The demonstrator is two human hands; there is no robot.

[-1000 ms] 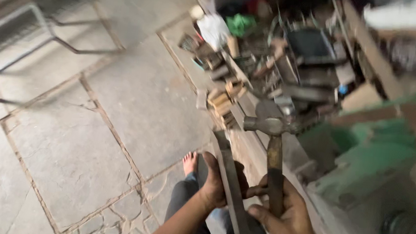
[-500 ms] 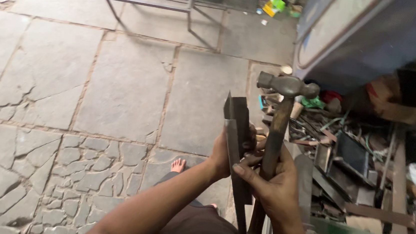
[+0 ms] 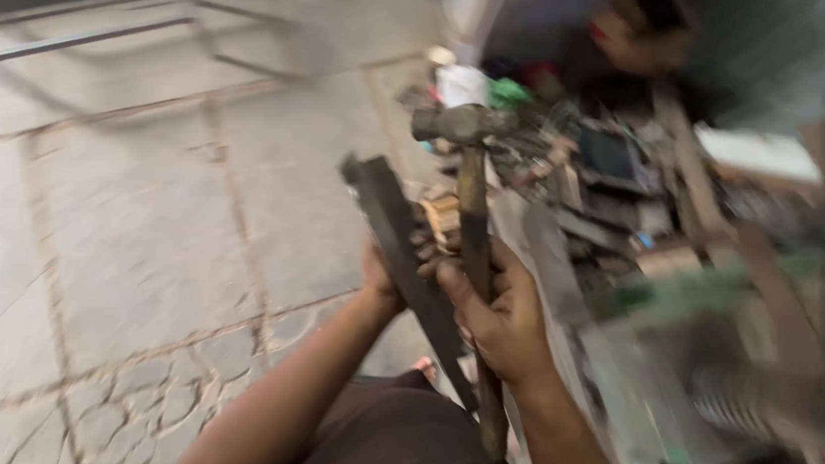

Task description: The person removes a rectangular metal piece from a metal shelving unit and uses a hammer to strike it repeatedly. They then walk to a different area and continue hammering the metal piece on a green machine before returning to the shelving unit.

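Observation:
My right hand point(image 3: 500, 314) grips the wooden handle of a hammer point(image 3: 469, 207), whose metal head points up and left. My left hand point(image 3: 384, 274) is closed around a long dark metal bar point(image 3: 401, 251) that slants from upper left down to my lap. The two hands are close together, with the bar and the hammer handle crossing between them. The frame is motion-blurred.
A pile of scrap metal and tool parts point(image 3: 616, 180) lies to the right. A green machine part point(image 3: 685, 296) sits at the lower right. A metal frame point(image 3: 84, 4) stands on the stone floor point(image 3: 133, 237) at the upper left.
The view has swung, so the scrap pile is again on the right. Both hands still hold the bar and the hammer, now tilted more to the left.

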